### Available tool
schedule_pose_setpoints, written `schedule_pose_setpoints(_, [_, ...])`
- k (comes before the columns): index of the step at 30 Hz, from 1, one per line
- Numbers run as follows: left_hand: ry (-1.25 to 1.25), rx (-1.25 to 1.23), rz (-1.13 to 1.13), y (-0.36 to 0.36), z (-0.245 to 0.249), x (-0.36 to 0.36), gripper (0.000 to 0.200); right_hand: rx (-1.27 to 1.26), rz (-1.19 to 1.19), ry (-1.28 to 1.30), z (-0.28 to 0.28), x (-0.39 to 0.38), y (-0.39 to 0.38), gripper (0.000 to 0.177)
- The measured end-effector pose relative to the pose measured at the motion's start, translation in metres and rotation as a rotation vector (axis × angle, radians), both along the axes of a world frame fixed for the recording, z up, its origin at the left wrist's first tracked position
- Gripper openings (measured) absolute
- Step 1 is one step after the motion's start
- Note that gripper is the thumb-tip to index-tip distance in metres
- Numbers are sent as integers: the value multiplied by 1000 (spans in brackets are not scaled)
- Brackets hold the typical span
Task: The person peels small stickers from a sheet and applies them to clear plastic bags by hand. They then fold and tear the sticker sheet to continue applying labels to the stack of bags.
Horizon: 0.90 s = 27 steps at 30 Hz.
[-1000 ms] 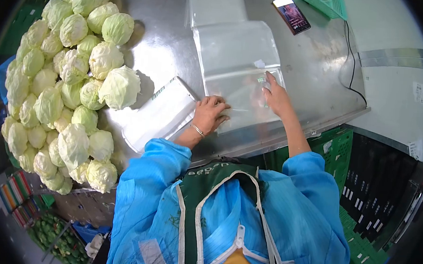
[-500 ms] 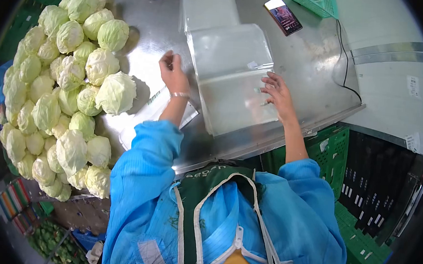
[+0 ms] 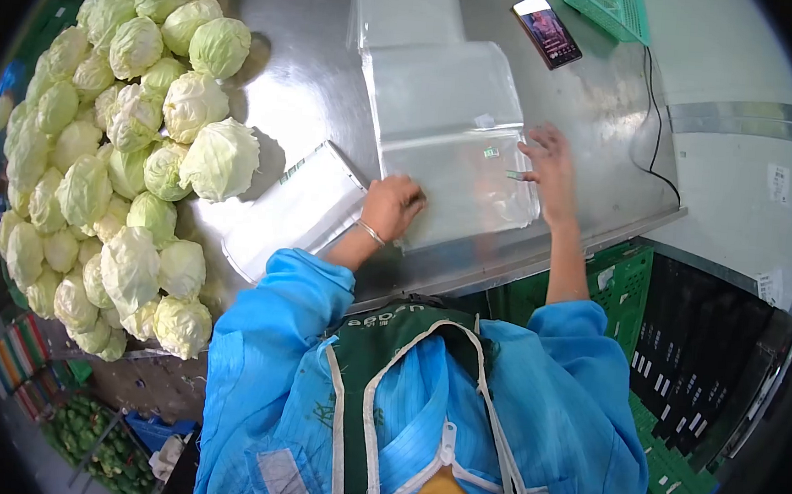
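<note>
The clear, glossy bag [image 3: 460, 183] lay flat under both hands, the right hand [image 3: 549, 161] spread open on its edge, the left hand [image 3: 390, 205] curled on its corner, fingertips hidden, grip unclear.

bright blue ribbed coat [image 3: 256, 402] worn, sleeves ending short of the wrists; dark green apron [image 3: 407, 349] edged with white straps [image 3: 368, 410], pale lettering at bib; thin bracelet [image 3: 371, 236] noted behind left hand [image 3: 389, 208]; yellow garment [image 3: 438, 493] seen beneath
</note>
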<state>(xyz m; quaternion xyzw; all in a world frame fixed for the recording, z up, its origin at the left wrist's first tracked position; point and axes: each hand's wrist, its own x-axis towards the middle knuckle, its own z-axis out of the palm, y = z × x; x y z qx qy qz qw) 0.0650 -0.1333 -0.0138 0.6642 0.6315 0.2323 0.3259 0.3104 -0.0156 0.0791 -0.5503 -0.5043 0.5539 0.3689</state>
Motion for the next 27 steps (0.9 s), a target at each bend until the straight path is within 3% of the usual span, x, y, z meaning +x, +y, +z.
schedule_pose_setpoints(2, [-399, -179, 274, 27, 11, -7, 17, -37, -14, 325, 22, 16, 0, 48])
schedule_pose_setpoints(4, [-720, -125, 582, 69, 31, -30, 18, -32, 31, 506, 36, 24, -1, 45])
schedule_pose_setpoints(6, [-956, 249, 1013, 102, 20, -47, 23, -40, 6, 420, 22, 14, -3, 45])
schedule_pose_setpoints(8, [-902, 460, 1070, 101, 36, -48, 23, -27, -5, 310, 0, 0, 2, 46])
schedule_pose_setpoints(10, [-586, 385, 812, 68, 49, -27, 22, -18, -4, 174, -28, -12, 8, 48])
schedule_pose_setpoints(13, [36, 327, 63, 14, 41, 2, 39, 11, 46, 1, -57, -22, 17, 52])
schedule_pose_setpoints(16, [100, 291, -96, -16, 15, 8, 38, 133, 163, -131, -67, -19, 21, 53])
schedule_pose_setpoints(20, [147, 232, -145, -7, -8, 4, 34, 102, 104, -10, -39, -6, 16, 54])
schedule_pose_setpoints(25, [101, 217, -210, -4, 12, 1, 26, 39, 49, 190, -8, 6, 9, 57])
schedule_pose_setpoints(27, [86, 239, -201, -7, 11, 3, 23, 22, 76, 120, -17, -7, 8, 57])
